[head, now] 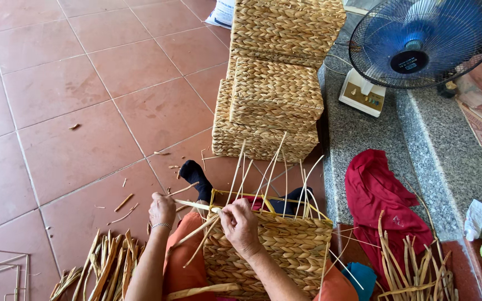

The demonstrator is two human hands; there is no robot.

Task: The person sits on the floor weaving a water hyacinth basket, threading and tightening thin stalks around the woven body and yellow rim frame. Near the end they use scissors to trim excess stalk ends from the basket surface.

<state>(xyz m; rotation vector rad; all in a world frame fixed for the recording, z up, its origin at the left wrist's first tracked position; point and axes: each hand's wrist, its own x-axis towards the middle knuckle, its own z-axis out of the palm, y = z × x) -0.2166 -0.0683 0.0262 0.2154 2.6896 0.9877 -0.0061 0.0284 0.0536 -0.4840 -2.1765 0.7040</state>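
We had the half-woven basket (285,245) on our lap, left hand (162,210) pinching the flat strand (193,205), right hand (240,226) pressed on the rim; too hard a tug could have snapped it or bent the upright stakes (269,167).

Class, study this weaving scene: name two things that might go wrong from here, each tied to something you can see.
1. Stiff upright stakes stick up from the half-woven basket close to the left hand and right hand; they may poke the weaver.
2. The strand stretched between the hands looks dry and might snap if pulled hard.
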